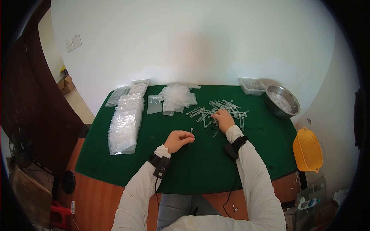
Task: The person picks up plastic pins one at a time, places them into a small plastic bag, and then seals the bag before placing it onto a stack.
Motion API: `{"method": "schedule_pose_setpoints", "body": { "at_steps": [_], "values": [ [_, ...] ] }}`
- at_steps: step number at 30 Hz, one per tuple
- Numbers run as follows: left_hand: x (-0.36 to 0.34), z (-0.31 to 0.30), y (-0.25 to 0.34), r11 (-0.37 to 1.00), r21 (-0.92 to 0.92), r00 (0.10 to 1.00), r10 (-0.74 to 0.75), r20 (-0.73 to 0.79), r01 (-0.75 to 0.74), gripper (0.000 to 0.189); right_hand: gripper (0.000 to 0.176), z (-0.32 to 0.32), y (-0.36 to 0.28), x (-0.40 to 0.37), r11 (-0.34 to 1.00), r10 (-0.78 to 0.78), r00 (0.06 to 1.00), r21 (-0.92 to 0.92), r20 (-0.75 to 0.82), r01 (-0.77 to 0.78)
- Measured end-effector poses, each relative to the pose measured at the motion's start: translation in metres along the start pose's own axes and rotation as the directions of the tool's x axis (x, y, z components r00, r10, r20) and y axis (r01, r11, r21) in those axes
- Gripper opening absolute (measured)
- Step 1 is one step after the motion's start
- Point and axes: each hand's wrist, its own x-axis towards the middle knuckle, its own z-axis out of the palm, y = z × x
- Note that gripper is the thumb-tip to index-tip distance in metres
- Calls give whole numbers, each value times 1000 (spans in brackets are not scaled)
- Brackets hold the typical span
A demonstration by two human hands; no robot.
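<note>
My left hand (179, 141) is closed in a pinch on small clear plastic pieces (191, 133), held upright above the green tabletop. At the near edge of a loose pile of thin clear plastic pieces (227, 106), many with a ring at one end, my right hand (223, 120) has its fingers down among them. Its fingertips are partly hidden, so what they hold cannot be made out. Beyond my hands, clear flat bags (177, 98) lie in a loose heap. To the left a long overlapping row of filled clear bags (125, 123) runs toward me.
A metal bowl (282, 101) with clear pieces stands at the back right, beside a clear plastic tray (251, 86). Another tray (140, 83) stands at the back left. A yellow basket (307, 150) is off the table's right edge. Bands with small boxes and cables are on both wrists.
</note>
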Motion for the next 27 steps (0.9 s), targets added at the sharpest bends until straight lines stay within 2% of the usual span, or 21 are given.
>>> {"method": "schedule_pose_setpoints", "body": {
  "at_steps": [1,5,7,10,14,17,21,27],
  "values": [
    [0,1,1,1000,5,1000,-4,-2,4,17,15,-1,-1,-1,1000,-4,998,-9,55,5],
    [-1,1,1,1000,9,1000,-3,1,3,16,9,-1,6,0,992,26,997,-122,66,-18],
    [-1,-1,1,1000,10,1000,1,2,-1,16,8,-1,7,0,990,36,998,-136,57,-28],
    [0,-2,0,997,-81,999,-2,-40,-1,15,9,-1,7,1,985,57,998,-163,40,-50],
    [0,-4,1,999,-46,998,0,-67,-3,15,7,1,6,0,983,89,996,-162,29,-83],
    [0,-4,-1,998,-56,998,-5,-70,1,15,6,4,9,-1,967,121,993,-226,-7,-119],
    [1,-5,-2,998,-67,997,-3,-82,-2,15,6,-2,3,-1,952,227,971,-225,72,-206],
    [1,-7,0,995,-103,994,-7,-109,-5,16,5,0,-1,0,952,267,962,-170,53,-254]
  ]
}}
